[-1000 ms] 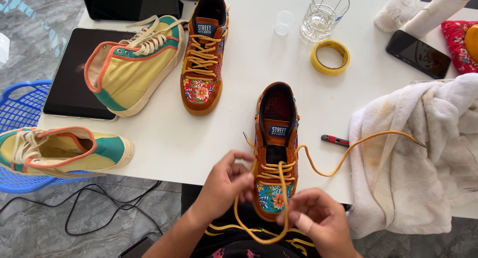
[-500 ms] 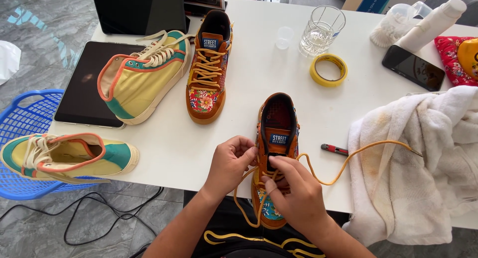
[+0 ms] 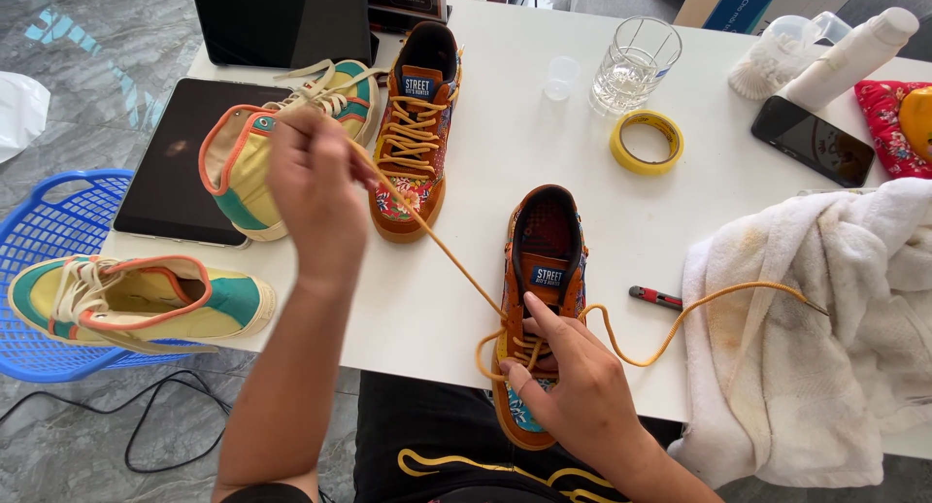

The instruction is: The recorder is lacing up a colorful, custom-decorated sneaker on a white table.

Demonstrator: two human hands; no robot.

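An orange high-top shoe [image 3: 544,251] with a floral toe lies at the near edge of the white table [image 3: 544,163]. My right hand [image 3: 573,386] presses down on its laced front. My left hand [image 3: 316,187] is raised to the left, pinching one end of the mustard-yellow lace [image 3: 442,246] and holding it taut from the shoe. The lace's other end [image 3: 699,304] loops right onto a white towel [image 3: 825,328]. A matching orange shoe [image 3: 416,124], fully laced, stands further back.
A yellow and teal shoe [image 3: 243,163] lies on a dark tablet [image 3: 165,163]; its pair [image 3: 136,299] rests on a blue basket [image 3: 39,289]. A glass [image 3: 636,66], tape roll [image 3: 647,141], phone [image 3: 812,141], small red-handled tool [image 3: 656,296] and white bottle [image 3: 854,47] also sit on the table.
My left hand has risen from the shoe up and to the left, drawing the lace out taut. My right hand stays on the shoe's laces.
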